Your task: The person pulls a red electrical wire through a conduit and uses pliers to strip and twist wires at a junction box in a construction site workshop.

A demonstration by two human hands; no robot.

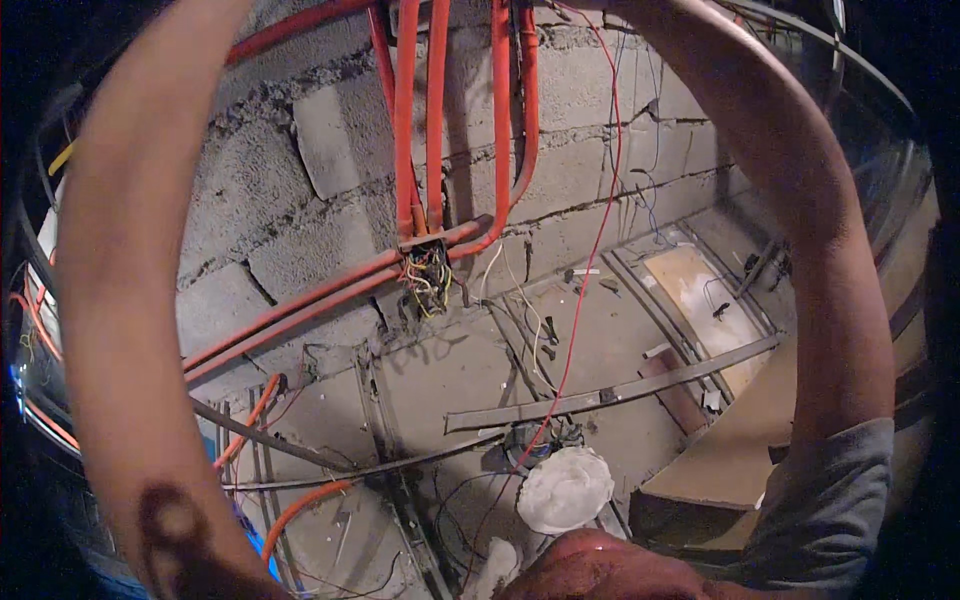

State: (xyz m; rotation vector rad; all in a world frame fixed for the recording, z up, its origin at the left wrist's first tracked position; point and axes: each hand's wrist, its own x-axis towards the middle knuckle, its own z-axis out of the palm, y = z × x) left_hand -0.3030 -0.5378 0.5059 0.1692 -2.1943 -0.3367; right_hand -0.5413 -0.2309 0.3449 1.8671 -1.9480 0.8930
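Note:
Both my arms reach up past the top edge, so my hands are out of view and what they hold or touch cannot be seen. My left forearm (pixel 130 250) rises along the left side. On the right, my right forearm (pixel 780 130) bends up and inward, with a grey sleeve (pixel 830 500) lower down. A thin red wire (pixel 600 230) hangs from the top, near the upper end of my right arm, down to the floor. Several orange conduits (pixel 403 110) run down the block wall (pixel 330 140) to a wall opening with a tangle of coloured wires (pixel 428 280).
Below lie long metal profiles (pixel 620 388), a stained board (pixel 705 300) and a cardboard piece (pixel 700 475). A white crusted round object (pixel 565 490) stands near the bottom centre. Loose cables and a curved orange conduit (pixel 300 505) lie at lower left.

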